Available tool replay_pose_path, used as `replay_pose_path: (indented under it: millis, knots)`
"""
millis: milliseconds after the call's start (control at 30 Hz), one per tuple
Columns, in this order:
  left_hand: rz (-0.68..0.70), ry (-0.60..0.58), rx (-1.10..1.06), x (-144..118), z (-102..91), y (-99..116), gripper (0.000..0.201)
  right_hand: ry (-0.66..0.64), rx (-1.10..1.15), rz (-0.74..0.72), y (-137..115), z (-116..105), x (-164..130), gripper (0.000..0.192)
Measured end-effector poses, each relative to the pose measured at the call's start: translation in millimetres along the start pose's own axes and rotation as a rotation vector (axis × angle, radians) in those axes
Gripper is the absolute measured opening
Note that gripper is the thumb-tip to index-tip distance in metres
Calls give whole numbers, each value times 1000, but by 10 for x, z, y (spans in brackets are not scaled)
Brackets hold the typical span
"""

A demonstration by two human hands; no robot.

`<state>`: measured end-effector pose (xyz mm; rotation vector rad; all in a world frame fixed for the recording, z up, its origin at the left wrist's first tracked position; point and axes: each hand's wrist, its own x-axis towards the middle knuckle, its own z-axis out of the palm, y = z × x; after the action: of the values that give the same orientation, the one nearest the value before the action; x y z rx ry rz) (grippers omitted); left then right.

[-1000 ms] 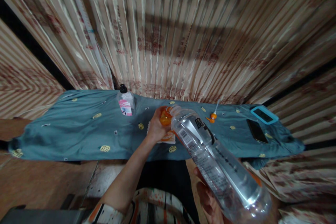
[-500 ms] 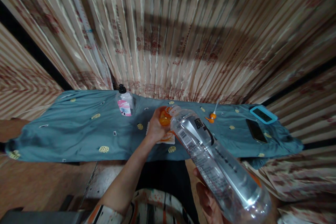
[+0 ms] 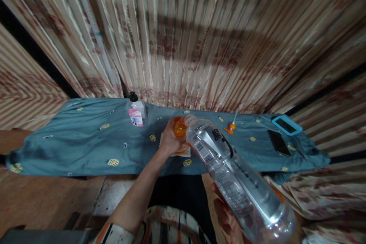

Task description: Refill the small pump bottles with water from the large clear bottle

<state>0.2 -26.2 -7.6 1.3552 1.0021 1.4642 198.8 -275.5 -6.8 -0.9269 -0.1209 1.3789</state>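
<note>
My left hand [image 3: 170, 139] is wrapped round an orange bottle [image 3: 180, 127] over the middle of the table. A large clear plastic bottle [image 3: 228, 167] with a silver label is tilted, its neck at the orange bottle's mouth. Whether liquid passes between them I cannot make out. Low on the right, my right hand [image 3: 227, 213] grips the clear bottle near its base; its fingers are partly hidden behind it. Beneath my left hand lies a white and orange packet [image 3: 183, 150], partly covered. An orange pump head [image 3: 231, 126] with a pale tube rests on the cloth to the right.
A clear pump bottle [image 3: 136, 112] with a black top and pink label stands at the left back. A dark phone [image 3: 279, 143] and a blue-framed device [image 3: 286, 125] lie at the right end. A teal pineapple-print cloth [image 3: 85, 141] covers the table; curtains [image 3: 183, 45] hang behind.
</note>
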Motion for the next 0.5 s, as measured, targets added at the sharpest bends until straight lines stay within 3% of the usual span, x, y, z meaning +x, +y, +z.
replay_pose_path:
  millis: [133, 500]
  knots:
    - [0, -11, -1, -4, -8, 32, 68, -2, -1, 3, 15, -55, 46, 53]
    - [-20, 2, -48, -4, -3, 71, 66, -4, 16, 11, -32, -55, -40, 72]
